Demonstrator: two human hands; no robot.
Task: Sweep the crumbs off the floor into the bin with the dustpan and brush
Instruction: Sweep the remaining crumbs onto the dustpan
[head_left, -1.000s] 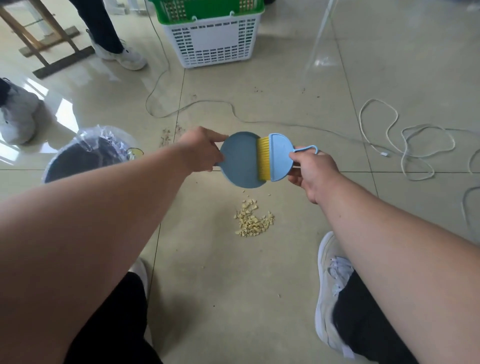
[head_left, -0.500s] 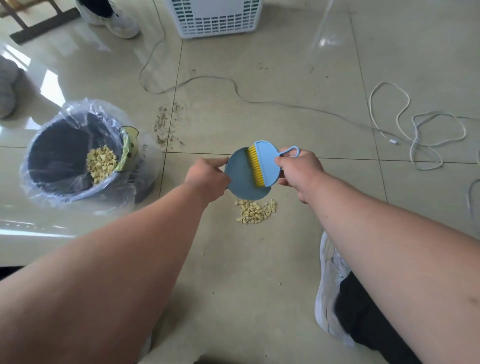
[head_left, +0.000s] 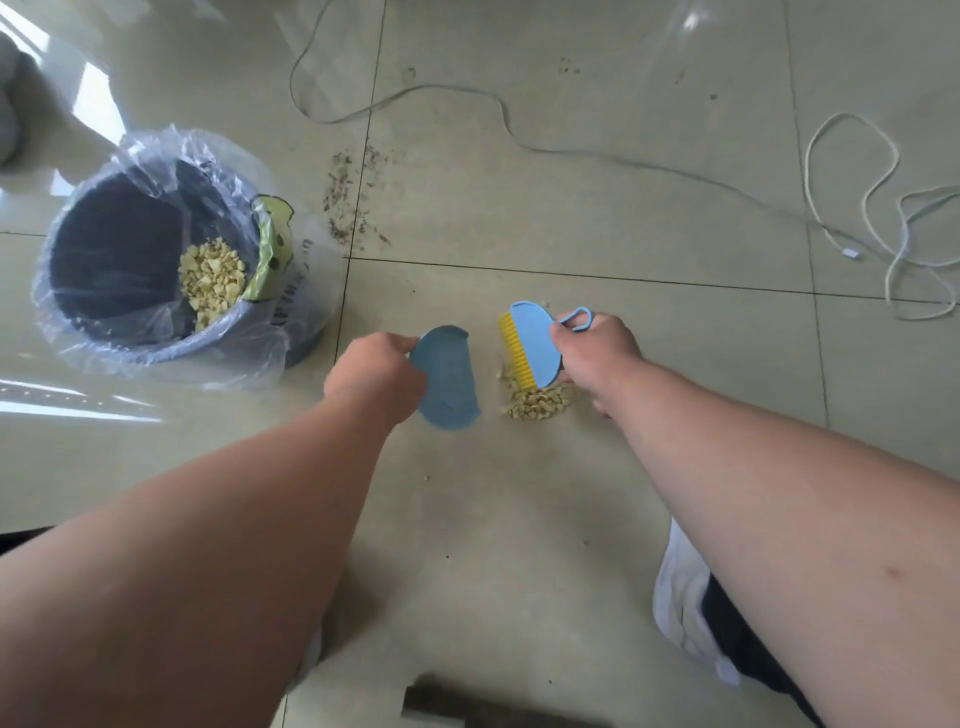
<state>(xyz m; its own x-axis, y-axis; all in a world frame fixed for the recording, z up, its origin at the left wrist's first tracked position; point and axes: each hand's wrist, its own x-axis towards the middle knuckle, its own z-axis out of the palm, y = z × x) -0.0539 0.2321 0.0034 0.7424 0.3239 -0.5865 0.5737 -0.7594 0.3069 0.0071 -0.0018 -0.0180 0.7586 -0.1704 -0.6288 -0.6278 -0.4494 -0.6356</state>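
My left hand (head_left: 375, 373) grips a small blue dustpan (head_left: 448, 378), held low over the floor with its open edge facing right. My right hand (head_left: 597, 353) grips a blue brush (head_left: 535, 343) with yellow bristles, its bristles down at the pile of pale yellow crumbs (head_left: 535, 401). A gap separates dustpan and brush. The crumb pile lies on the tile between them, partly hidden under the brush. To the left stands a dark bin (head_left: 130, 260) lined with a clear plastic bag, with more yellow crumbs inside it.
Dark fine debris (head_left: 353, 200) is scattered along a tile joint behind the bin. A thin grey cable (head_left: 498, 109) and a white looped cable (head_left: 883, 223) lie across the far floor. My white shoe (head_left: 680, 597) is at lower right.
Dustpan and brush were held together above the crumbs; now they are apart and lower, the brush down at the pile. The view has tilted down and the bin has come closer into view.
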